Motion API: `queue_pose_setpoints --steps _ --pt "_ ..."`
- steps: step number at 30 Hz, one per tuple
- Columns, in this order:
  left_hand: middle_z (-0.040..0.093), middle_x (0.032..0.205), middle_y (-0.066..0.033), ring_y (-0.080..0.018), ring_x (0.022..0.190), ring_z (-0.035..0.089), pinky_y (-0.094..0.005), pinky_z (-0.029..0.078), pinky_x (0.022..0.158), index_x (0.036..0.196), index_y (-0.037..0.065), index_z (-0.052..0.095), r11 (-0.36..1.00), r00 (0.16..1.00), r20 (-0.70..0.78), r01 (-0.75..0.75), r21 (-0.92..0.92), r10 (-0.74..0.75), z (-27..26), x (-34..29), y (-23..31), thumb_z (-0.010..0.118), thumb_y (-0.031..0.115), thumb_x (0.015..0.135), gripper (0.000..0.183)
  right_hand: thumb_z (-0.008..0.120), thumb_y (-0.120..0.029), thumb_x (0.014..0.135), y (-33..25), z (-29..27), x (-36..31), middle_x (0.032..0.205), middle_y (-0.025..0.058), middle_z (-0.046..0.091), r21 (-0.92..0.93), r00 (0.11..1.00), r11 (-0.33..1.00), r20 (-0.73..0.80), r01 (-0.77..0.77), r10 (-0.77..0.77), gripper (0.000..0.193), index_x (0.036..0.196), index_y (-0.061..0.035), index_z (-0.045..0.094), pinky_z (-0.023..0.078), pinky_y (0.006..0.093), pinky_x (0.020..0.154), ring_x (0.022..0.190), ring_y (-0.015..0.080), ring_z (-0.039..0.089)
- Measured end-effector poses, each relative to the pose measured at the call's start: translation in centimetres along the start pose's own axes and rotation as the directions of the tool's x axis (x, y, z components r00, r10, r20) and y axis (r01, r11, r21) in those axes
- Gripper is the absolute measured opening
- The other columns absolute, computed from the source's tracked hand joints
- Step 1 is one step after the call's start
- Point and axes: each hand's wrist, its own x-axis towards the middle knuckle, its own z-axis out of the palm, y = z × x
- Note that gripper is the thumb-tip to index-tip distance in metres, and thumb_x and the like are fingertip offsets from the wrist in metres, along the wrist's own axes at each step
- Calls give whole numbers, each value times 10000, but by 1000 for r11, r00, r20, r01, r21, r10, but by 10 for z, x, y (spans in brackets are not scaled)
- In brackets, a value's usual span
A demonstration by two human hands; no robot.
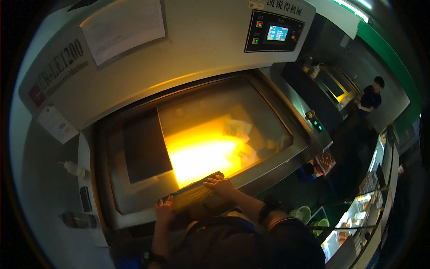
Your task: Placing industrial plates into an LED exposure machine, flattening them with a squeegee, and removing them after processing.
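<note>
At the front edge of a machine's flat bed [143, 195], I hold a long yellowish piece [193, 197] with a dark upper edge; its exact kind I cannot make out. My left hand [165, 209] grips its left end, fingers closed around the corner. Farther right, my right hand [219, 184] is closed over the other end, fingers resting on the top edge. Just beyond the piece, a bright yellow glow [204, 159] lights the bed. A dark rectangular sheet [145, 148] lies on the bed left of the glow.
Above the bed hangs the machine's pale hood with a control panel [273, 33]. A button box [315, 122] sits at the right corner. Bottles [74, 169] stand at the left. Green baskets [301, 214] and a lit bench are at the lower right; another person [371, 98] stands far right.
</note>
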Motion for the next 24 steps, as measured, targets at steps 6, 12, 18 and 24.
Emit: queue_pose_setpoints --steps 6,12,18,24 --pt "341 1556 -16 -368 1406 330 -659 264 1091 1479 184 362 999 990 -140 36 16 -33 -9 -12 59 753 242 764 817 710 -213 772 25 -59 -37 1491 20 433 -22 999 999 9 36 -36 744 1438 -351 408 504 520 938 1323 352 455" --pt "161 1612 -83 -402 1465 149 -689 143 1117 1534 169 247 960 973 -48 212 -181 -224 108 -53 157 733 407 743 959 571 -205 878 112 -13 -116 1469 5 459 -34 993 995 79 91 -88 550 1398 -358 478 480 557 940 1324 312 460" --pt "300 1547 -180 -350 1428 289 -521 249 1150 1476 62 350 609 848 337 529 -591 -410 226 -194 190 718 389 804 832 439 -208 976 192 53 -167 1518 -10 384 -7 939 990 318 -139 134 458 1404 -369 461 379 605 1029 1347 310 427" --pt "476 1421 -233 -365 1338 436 -427 342 1115 1370 -22 486 568 752 488 657 -495 -443 356 -342 188 604 478 881 710 554 -121 910 235 113 -151 1521 56 363 -26 894 919 222 -394 390 575 1440 -292 413 350 559 1075 1410 297 319"
